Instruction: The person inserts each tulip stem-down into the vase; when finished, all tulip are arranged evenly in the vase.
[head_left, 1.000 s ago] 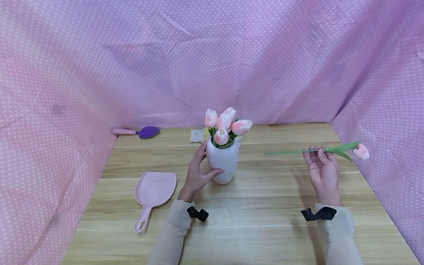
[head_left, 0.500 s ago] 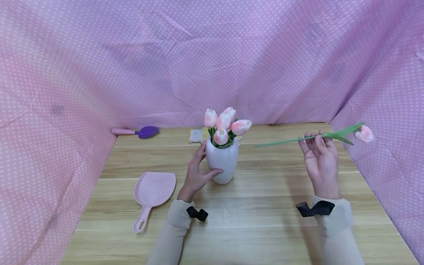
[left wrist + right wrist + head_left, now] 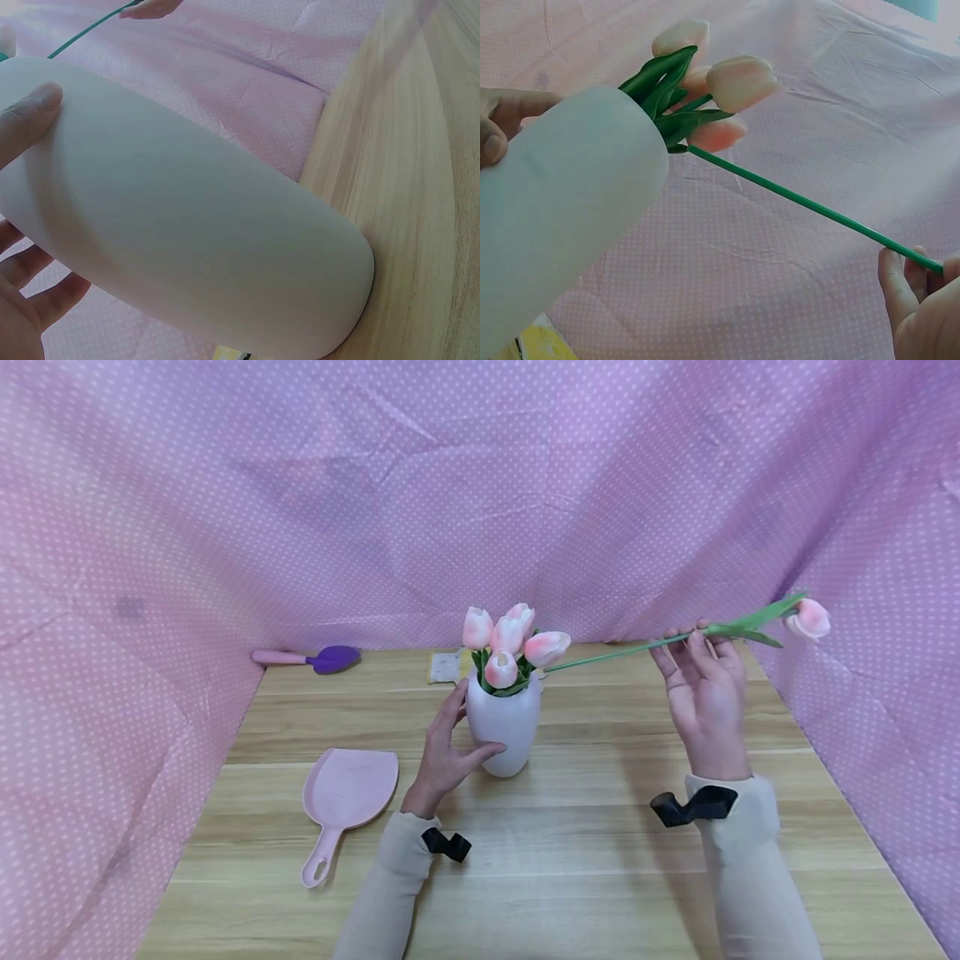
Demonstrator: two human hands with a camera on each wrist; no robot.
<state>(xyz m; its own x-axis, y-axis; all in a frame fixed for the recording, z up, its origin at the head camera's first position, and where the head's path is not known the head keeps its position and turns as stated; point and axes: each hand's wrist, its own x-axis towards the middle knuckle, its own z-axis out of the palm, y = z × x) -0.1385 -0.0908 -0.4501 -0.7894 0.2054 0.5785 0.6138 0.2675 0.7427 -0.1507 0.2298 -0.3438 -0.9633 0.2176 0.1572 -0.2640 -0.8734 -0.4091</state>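
Note:
A white vase (image 3: 504,731) stands upright on the table, holding several pink-and-white tulips (image 3: 507,635) with green leaves. My left hand (image 3: 444,756) grips its left side, thumb (image 3: 36,112) across the front and fingers behind. To the right, my right hand (image 3: 705,697), palm up, pinches a single tulip (image 3: 808,619) by its stem near the leaves. The bloom points right and up. Its bare stem (image 3: 802,200) slopes down leftward, and the stem's tip is close to the vase mouth, overlapping the bunch in the right wrist view.
A pink dustpan (image 3: 351,789) lies left of the left arm. At the back left edge rests a small trowel (image 3: 333,660) with a purple blade. A flat grey-and-yellow item (image 3: 446,667) sits behind the vase. Pink dotted cloth (image 3: 480,502) hangs around the wooden table (image 3: 585,860).
My right hand has risen and moved left with the tulip, bringing the stem's tip up to the vase mouth. The left hand and the vase have stayed in place.

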